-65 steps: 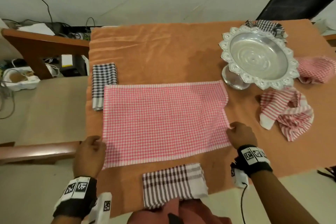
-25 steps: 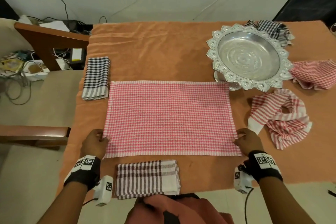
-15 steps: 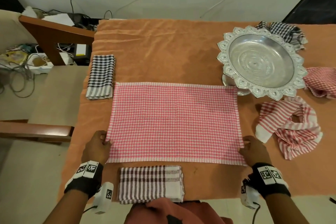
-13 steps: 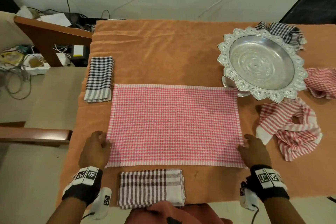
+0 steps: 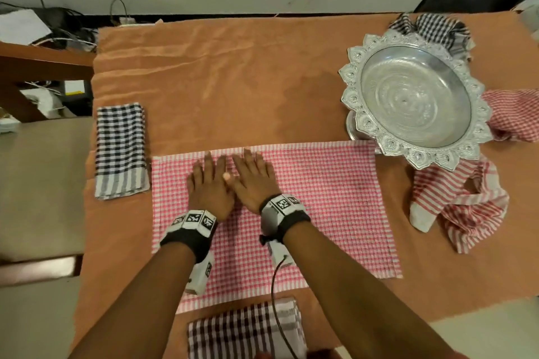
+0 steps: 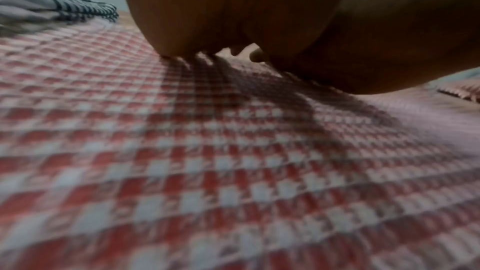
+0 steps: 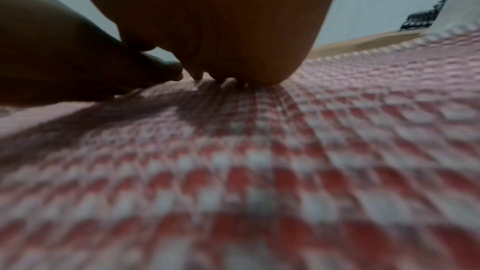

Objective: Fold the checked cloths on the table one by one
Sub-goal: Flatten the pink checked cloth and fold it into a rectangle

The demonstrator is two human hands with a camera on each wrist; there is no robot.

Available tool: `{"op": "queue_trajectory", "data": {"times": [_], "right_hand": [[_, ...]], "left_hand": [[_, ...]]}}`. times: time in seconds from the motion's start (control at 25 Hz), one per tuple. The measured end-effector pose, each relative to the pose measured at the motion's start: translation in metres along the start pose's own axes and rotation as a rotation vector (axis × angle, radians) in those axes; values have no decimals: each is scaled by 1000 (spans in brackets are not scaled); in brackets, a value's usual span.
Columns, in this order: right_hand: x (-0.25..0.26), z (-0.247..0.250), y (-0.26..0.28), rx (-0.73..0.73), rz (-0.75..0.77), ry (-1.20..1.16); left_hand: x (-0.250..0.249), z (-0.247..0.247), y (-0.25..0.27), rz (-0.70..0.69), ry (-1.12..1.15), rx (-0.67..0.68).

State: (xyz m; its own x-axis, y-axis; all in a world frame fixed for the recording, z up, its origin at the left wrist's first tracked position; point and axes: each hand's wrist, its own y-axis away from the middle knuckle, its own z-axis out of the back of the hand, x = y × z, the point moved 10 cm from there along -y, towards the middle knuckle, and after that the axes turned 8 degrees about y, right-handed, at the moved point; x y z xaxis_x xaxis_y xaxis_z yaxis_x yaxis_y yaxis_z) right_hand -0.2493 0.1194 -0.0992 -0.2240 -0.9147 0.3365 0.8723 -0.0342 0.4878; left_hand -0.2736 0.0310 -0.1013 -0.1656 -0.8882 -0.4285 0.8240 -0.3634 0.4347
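Observation:
A pink-and-white checked cloth (image 5: 320, 198) lies spread flat on the orange-covered table (image 5: 233, 81). Both my hands rest palm down on its far left part, side by side with straight fingers. My left hand (image 5: 208, 181) is just left of my right hand (image 5: 252, 175), and the thumbs touch. In the wrist views each palm presses the pink cloth (image 6: 233, 151) (image 7: 259, 161). Folded cloths lie around it: a black checked one (image 5: 119, 151) at the left and a brown checked one (image 5: 245, 329) at the near edge.
An ornate silver bowl (image 5: 414, 102) stands at the back right. Crumpled cloths lie around it: a red striped one (image 5: 463, 204), a red checked one (image 5: 513, 114) and a black checked one (image 5: 431, 29). A wooden chair (image 5: 38, 67) is left of the table.
Both hands left the cloth's near corners and moved inward and forward. They now lie flat together on the cloth's far left part.

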Motion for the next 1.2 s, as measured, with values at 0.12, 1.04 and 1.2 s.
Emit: {"op": "queue_trajectory", "data": {"times": [0.12,1.04,1.2], "right_hand": [[-15,-15,-4,41,38,202],[-130,50,51,-119,-209,237],[-15,-12,59,4,84,161]], "left_hand": [[23,-14,-6,-34,-121,90],[17,8,29,-71,-40,19],[-14,-36,63,-86,-37,88]]}}
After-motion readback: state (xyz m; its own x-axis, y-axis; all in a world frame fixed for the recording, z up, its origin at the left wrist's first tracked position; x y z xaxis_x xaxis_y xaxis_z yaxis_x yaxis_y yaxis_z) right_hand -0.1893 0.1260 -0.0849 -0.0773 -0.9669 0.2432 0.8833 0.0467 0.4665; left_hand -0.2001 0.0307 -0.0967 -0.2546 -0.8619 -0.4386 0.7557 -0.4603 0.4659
